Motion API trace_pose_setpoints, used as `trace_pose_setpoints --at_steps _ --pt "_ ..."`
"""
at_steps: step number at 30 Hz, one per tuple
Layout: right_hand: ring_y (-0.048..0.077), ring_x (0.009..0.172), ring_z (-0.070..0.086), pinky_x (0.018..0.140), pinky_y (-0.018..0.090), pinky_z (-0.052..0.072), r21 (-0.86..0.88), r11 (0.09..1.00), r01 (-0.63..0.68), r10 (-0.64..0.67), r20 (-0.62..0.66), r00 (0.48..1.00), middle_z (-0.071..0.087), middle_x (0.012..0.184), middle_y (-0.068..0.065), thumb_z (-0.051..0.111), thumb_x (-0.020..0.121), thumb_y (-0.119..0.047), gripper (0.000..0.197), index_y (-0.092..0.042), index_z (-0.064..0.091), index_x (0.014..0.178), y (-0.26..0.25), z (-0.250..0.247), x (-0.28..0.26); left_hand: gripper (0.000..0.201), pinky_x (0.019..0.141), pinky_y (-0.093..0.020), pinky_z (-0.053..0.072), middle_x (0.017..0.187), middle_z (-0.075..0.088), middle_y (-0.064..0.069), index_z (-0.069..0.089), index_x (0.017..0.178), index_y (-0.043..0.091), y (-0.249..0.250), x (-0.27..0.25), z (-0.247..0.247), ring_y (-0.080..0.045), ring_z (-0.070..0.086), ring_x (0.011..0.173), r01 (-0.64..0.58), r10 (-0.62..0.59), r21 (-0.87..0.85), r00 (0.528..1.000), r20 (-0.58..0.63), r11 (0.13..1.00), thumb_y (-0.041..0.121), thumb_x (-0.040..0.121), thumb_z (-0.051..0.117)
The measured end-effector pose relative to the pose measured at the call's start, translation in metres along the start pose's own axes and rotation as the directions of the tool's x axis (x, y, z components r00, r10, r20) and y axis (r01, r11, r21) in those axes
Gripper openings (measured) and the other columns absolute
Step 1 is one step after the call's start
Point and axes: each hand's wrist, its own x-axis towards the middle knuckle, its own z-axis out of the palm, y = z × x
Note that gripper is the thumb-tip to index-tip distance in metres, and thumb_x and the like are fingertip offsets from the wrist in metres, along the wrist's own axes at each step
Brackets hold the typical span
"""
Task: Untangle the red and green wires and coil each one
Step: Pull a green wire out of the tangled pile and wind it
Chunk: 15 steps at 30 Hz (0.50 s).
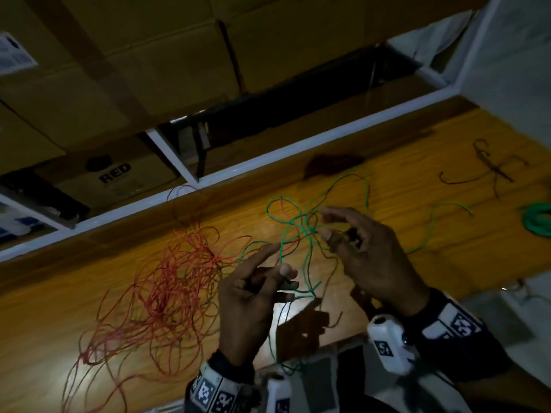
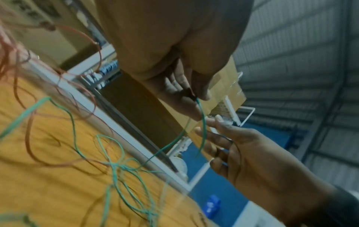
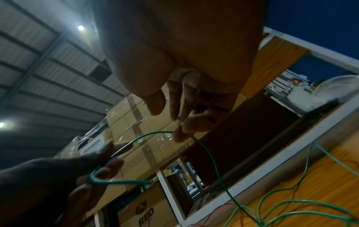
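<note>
Cardboard boxes, wooden table, tangled wires.
A box [image 1: 116, 174] behind the table [image 1: 417, 162] read "RED". The red wire [image 1: 167, 293] lay heaped on it, left of my hands. My left hand [image 1: 250, 299] pinched the green wire [image 1: 301, 225]; my right hand [image 1: 366, 251] pinched its knot.

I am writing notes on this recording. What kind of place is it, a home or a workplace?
Probably a warehouse or stockroom, not a home. Stacked cardboard boxes stand behind the wooden table, a corrugated metal roof with ceiling lights is overhead, and white shelving frames hold more cartons.
</note>
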Motion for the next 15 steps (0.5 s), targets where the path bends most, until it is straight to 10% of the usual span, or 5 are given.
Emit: trace_pose_setpoints --at_steps 7,12,15 --pt "-0.010 0.095 0.064 0.072 0.011 0.043 -0.247 0.958 0.145 -0.040 0.386 0.921 0.072 0.102 -0.024 0.054 0.098 -0.061 0.038 -0.033 0.074 0.112 -0.013 0.025 -0.113 0.027 0.064 -0.035 0.061 0.083 0.078 -0.014 0.076 0.113 0.009 -0.015 -0.064 -0.012 -0.035 0.076 0.072 0.019 -0.016 -0.180 1.000 0.016 0.983 0.009 0.086 0.073" --pt "-0.010 0.102 0.063 0.085 0.024 0.053 -0.282 0.959 0.023 0.097 0.403 0.910 0.068 0.111 -0.033 0.049 0.096 -0.067 0.030 -0.050 0.068 0.112 -0.019 0.030 -0.164 0.016 0.064 -0.035 0.062 0.086 0.078 -0.018 0.077 0.105 0.007 -0.020 -0.097 -0.028 -0.034 0.077 0.079 0.121 -0.107 -0.274 0.992 0.064 0.954 0.008 0.092 0.068" --pt "-0.002 0.087 0.067 0.077 0.031 0.053 -0.262 0.965 0.032 0.085 0.424 0.902 0.072 0.092 -0.020 0.051 0.099 -0.060 0.032 -0.038 0.073 0.098 -0.030 0.026 -0.175 0.026 0.073 -0.037 0.062 0.100 0.079 -0.013 0.073 0.117 0.007 -0.018 -0.113 -0.034 -0.031 0.076 0.092 0.136 -0.079 -0.257 0.972 0.220 0.957 0.012 0.093 0.066"
